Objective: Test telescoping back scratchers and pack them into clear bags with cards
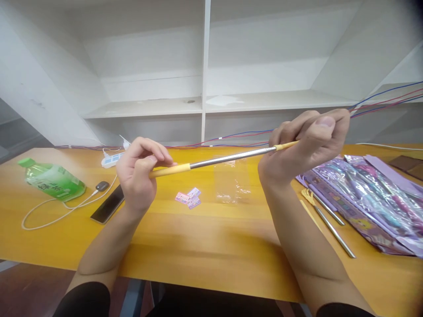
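A slim rod (231, 156) with a silver metal middle and yellow ends is stretched between my two hands above the table. My left hand (140, 171) is closed on the yellow left end, which partly disappears behind the fingers. My right hand (306, 138), raised higher, has its fingers curled round the other yellow end and hides its tip. The rod slants up to the right. Below my right forearm, a yellow fork-like piece with a metal handle (333, 231) lies beside another metal handle (327, 209) and a thin yellow stick (309, 215).
Small printed cards (189, 198) and a clear plastic wrapper (231, 185) lie on the wooden table (205, 246). Purple plastic-wrapped packs (370, 198) are at right. A green bottle (53, 178), white cable (36, 229), phone (108, 204) and power strip (111, 160) are at left. White shelving (206, 57) stands behind.
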The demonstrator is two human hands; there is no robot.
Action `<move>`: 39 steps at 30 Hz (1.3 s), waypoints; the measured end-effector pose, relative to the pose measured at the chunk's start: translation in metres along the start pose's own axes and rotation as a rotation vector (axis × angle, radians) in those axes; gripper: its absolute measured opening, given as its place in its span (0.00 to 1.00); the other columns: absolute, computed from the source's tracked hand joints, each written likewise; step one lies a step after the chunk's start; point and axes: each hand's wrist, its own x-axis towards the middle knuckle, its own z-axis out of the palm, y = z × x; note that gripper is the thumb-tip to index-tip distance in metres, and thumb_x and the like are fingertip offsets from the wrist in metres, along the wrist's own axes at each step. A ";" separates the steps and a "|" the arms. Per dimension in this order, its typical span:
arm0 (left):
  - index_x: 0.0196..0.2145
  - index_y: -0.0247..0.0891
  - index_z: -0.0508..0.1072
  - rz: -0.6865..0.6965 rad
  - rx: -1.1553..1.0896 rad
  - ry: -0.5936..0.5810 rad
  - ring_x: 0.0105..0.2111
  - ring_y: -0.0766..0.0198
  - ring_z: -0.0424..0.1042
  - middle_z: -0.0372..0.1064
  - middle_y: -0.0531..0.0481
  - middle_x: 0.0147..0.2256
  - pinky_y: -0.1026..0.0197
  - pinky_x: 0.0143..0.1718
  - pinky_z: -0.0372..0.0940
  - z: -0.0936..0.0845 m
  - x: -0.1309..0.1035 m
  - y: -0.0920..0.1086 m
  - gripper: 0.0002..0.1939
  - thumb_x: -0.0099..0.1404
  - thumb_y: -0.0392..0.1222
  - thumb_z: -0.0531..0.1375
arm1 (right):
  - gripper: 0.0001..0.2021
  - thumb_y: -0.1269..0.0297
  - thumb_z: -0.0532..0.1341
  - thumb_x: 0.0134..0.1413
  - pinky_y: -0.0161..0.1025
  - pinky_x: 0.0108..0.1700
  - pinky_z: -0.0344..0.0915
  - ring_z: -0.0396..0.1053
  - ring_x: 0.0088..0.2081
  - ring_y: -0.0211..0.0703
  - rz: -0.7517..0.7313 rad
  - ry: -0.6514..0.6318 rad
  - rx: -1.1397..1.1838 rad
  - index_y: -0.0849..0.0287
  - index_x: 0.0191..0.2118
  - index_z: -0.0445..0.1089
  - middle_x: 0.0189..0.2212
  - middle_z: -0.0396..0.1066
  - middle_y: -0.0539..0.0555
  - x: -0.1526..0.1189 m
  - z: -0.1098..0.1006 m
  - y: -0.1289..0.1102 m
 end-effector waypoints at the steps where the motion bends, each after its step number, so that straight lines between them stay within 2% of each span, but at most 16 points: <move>1: 0.29 0.41 0.75 -0.001 0.006 0.002 0.29 0.61 0.74 0.73 0.48 0.28 0.59 0.29 0.74 0.000 0.000 -0.001 0.09 0.68 0.40 0.63 | 0.19 0.60 0.57 0.69 0.32 0.18 0.43 0.34 0.17 0.29 -0.006 0.012 -0.006 0.53 0.29 0.46 0.20 0.38 0.42 0.000 0.001 0.000; 7: 0.29 0.41 0.74 0.037 0.015 -0.011 0.29 0.60 0.74 0.70 0.48 0.27 0.59 0.29 0.74 -0.001 0.001 -0.006 0.11 0.71 0.43 0.63 | 0.17 0.60 0.56 0.66 0.32 0.17 0.40 0.34 0.16 0.30 0.005 0.014 0.032 0.53 0.29 0.47 0.18 0.40 0.41 -0.001 0.004 0.000; 15: 0.28 0.39 0.75 0.017 -0.029 0.007 0.28 0.62 0.73 0.70 0.49 0.27 0.59 0.29 0.75 -0.002 0.000 -0.001 0.10 0.69 0.39 0.63 | 0.15 0.61 0.58 0.65 0.34 0.17 0.39 0.39 0.15 0.31 0.071 -0.079 0.107 0.52 0.29 0.52 0.16 0.48 0.41 -0.006 0.000 0.002; 25: 0.27 0.41 0.75 0.012 0.000 0.029 0.28 0.61 0.73 0.70 0.48 0.27 0.57 0.30 0.74 0.002 -0.002 0.004 0.12 0.69 0.42 0.64 | 0.17 0.59 0.58 0.66 0.34 0.17 0.40 0.38 0.15 0.31 0.114 -0.059 0.036 0.51 0.28 0.50 0.16 0.47 0.41 -0.014 0.002 0.005; 34: 0.27 0.41 0.74 0.037 0.013 0.037 0.28 0.60 0.72 0.69 0.49 0.27 0.56 0.30 0.71 0.004 -0.003 -0.002 0.12 0.69 0.43 0.63 | 0.16 0.61 0.59 0.66 0.34 0.16 0.40 0.39 0.15 0.32 0.117 -0.091 0.117 0.52 0.28 0.52 0.16 0.49 0.41 -0.017 0.001 0.005; 39: 0.27 0.41 0.74 0.039 0.000 0.032 0.28 0.60 0.72 0.69 0.48 0.26 0.56 0.29 0.71 0.003 -0.003 -0.003 0.10 0.68 0.42 0.63 | 0.16 0.59 0.58 0.65 0.34 0.15 0.41 0.40 0.15 0.32 0.139 -0.087 0.066 0.51 0.28 0.51 0.16 0.49 0.40 -0.018 0.002 0.004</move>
